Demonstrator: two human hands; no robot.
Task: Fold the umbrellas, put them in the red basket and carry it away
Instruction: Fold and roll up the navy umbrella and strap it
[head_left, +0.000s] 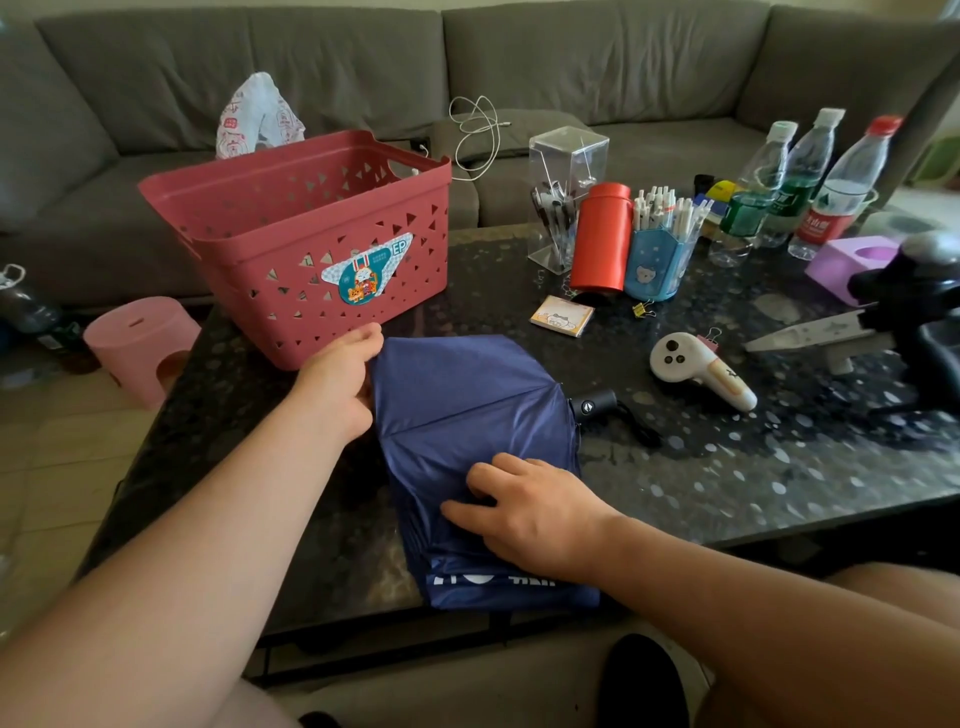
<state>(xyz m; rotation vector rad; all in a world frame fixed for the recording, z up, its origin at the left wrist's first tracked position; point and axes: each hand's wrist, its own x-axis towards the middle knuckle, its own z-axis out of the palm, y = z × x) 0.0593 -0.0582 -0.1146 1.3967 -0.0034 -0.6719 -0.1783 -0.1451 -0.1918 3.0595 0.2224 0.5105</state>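
Pink plastic stool (140, 343) low on the floor at far left, beside the dark speckled glass desk (727, 483)

Red perforated plastic basket (322, 260) standing upright on the desk's left rear part, open top, nothing visible inside; white printed plastic bag (257, 117) on the grey sofa (623, 62) behind it

Left hand (340, 376) just in front of the basket, fingers curled round the far left edge of the navy blue fabric umbrella (467, 415), pinching the cloth there

Umbrella collapsed but loose, lying flat on the desk's near edge between both hands, canopy spread in slack panels, printed hem hanging a little over the front rim; black handle (592, 404) with wrist strap pointing right

Right hand (524, 509) on top of the near half of the canopy, fingers bent and pressing into the cloth, gathering a fold; whether any cloth is truly gripped hard to tell

Judging by look: light, thin and slippery fabric, soft and quick to spring open again, thin ribs underneath likely easy to bend; best taken by the stiff handle or round the shaft once the panels are wrapped tight

Further right: red cylindrical flask (600, 236), blue pen holder (654, 260), white handheld controller (696, 371), clear plastic water bottles (800, 187) at the rear right
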